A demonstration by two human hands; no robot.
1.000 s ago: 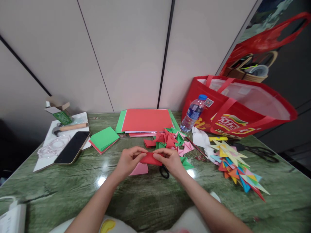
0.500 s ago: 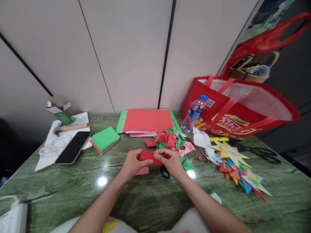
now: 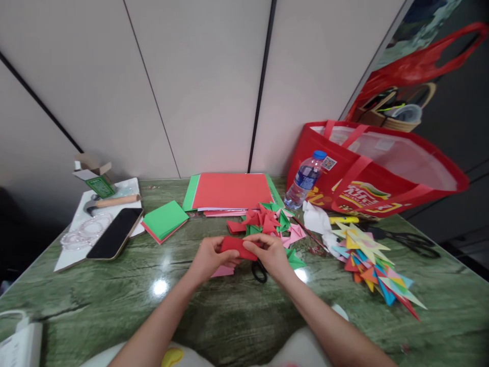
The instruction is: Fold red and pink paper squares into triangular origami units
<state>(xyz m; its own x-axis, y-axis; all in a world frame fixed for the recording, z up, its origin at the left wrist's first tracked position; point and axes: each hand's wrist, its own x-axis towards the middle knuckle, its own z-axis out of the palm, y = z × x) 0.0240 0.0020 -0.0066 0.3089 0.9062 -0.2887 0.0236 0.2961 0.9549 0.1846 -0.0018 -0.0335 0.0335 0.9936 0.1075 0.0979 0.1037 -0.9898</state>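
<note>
Both hands meet over the middle of the green marble table (image 3: pixel 114 300). My left hand (image 3: pixel 209 256) and my right hand (image 3: pixel 270 252) pinch the two ends of a folded red paper (image 3: pixel 236 246), held just above the tabletop. A pink paper square (image 3: pixel 223 270) lies under my left hand. Black scissors (image 3: pixel 259 270) lie beneath my right hand. Just beyond the hands sits a heap of folded red, green and pink paper pieces (image 3: pixel 272 223).
Red and green paper sheets (image 3: pixel 229 191) lie at the back, a stack of green squares (image 3: pixel 164 219) to the left, a phone (image 3: pixel 114 233) and hammer (image 3: pixel 109 202) on a white tray. At right: a water bottle (image 3: pixel 304 179), red bag (image 3: pixel 378 171), multicoloured folded pieces (image 3: pixel 372 260), second scissors (image 3: pixel 410 239).
My hands have shifted slightly and worked the red paper between the fingers; the fold looks narrower. Nothing else on the table has moved.
</note>
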